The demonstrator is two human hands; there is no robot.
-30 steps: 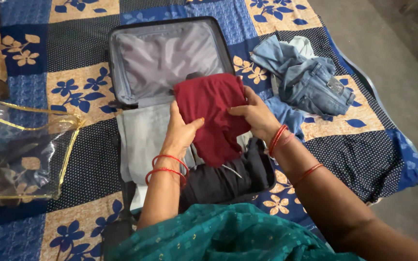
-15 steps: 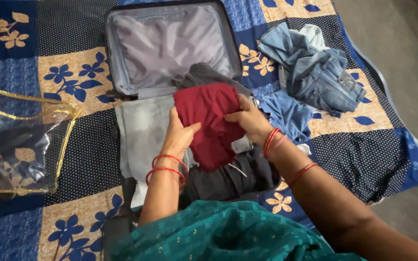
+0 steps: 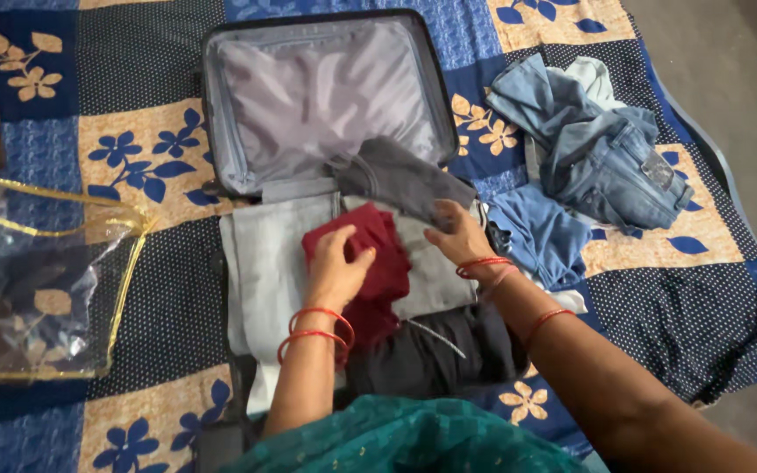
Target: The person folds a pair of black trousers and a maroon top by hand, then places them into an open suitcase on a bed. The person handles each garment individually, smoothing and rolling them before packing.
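Left hand (image 3: 339, 267): flat on the red cloth (image 3: 370, 263) inside the suitcase (image 3: 221, 105), fingers spread open.
Right hand (image 3: 459, 238): beside the red cloth, fingers open, touching grey clothes (image 3: 435, 280).
Jeans (image 3: 602, 153): right of the suitcase.

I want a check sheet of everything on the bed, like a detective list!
Surface: blue, black and tan flowered patchwork bedcover.
Job's things: folded maroon cloth lying on grey clothes in the open black suitcase.
Clutter: heap of blue denim jeans; clear plastic bag with gold trim.
Hands: left hand pressing the maroon cloth; right hand on the grey clothes.
Cables: nothing seen.
Surroundings: grey floor.
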